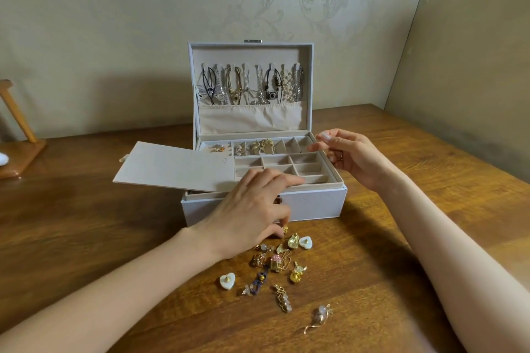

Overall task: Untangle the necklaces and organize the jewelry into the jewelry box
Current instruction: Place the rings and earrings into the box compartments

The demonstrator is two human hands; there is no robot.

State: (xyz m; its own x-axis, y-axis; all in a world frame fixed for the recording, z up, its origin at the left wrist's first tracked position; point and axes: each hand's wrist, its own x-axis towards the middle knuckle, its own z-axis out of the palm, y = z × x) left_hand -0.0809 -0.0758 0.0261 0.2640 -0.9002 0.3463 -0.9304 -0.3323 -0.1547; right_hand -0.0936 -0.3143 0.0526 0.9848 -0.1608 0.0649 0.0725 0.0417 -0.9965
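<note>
The jewelry box [309, 203] is standing open in the middle of the surface [86, 223], toward its far edge, with the lid [310, 80] upright against the wall. The necklaces [249, 86] are hanging in separate strands from the hooks inside the lid, their ends tucked into the fabric pocket, so the untangling is looking finished. A few rings [262, 147] are sitting in the slots along the back of the top tray [332, 169], while the square compartments in front of them are showing empty. A flat panel [172, 166] is lying askew over the tray's left half and sticking out past the box's left side.

What is left is the sorting of the small items. A cluster of loose earrings and charms [275, 264] is lying on the surface just in front of the box, among them two white heart-shaped studs [305, 243], and one pale drop piece [321, 317] is lying apart, nearer the front edge.

The left hand [252, 206] is reaching over the front of the box and pinching a small gold piece [284, 229] between thumb and fingertip, right at the top of the cluster. The right hand [352, 157] is hovering over the tray's back right corner, fingers loosely curled, with nothing visible in it. By my reckoning the work is past halfway, with most of the small items waiting to go into compartments.

A wooden stand [20, 152] is sitting at the surface's left edge.
</note>
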